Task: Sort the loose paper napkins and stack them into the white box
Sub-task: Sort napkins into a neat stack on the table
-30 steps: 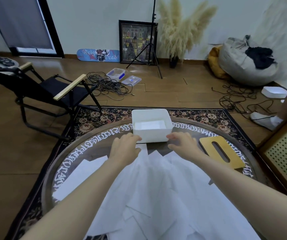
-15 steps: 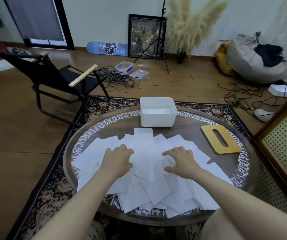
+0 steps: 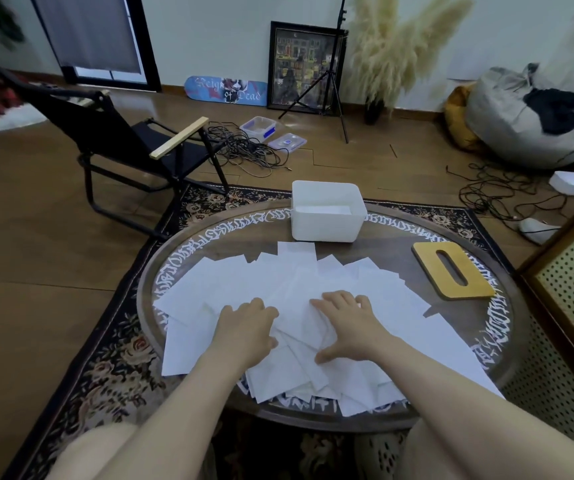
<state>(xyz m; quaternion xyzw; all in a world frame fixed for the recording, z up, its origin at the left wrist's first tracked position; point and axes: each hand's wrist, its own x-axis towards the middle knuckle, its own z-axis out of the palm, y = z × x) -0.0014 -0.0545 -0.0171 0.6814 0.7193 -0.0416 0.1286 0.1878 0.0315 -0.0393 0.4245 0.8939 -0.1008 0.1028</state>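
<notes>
Left hand (image 3: 245,329) and right hand (image 3: 346,325) press flat, fingers spread, on the loose napkins (image 3: 230,285) (gripping nothing); white box (image 3: 325,216) sits at twelve o'clock. Wooden lid (image 3: 452,271) lies at two o'clock.

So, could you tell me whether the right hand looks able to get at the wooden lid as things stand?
Probably yes: the right hand rests on the napkins, and the wooden lid lies uncovered to its right.

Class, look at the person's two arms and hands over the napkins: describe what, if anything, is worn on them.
Both forearms are bare up to the frame edge: no sleeves show. The left hand and right hand wear no gloves, and no rings, watch or bracelet can be seen on fingers or wrists. No marks or writing show. The nails cannot be made out at this size.
</notes>
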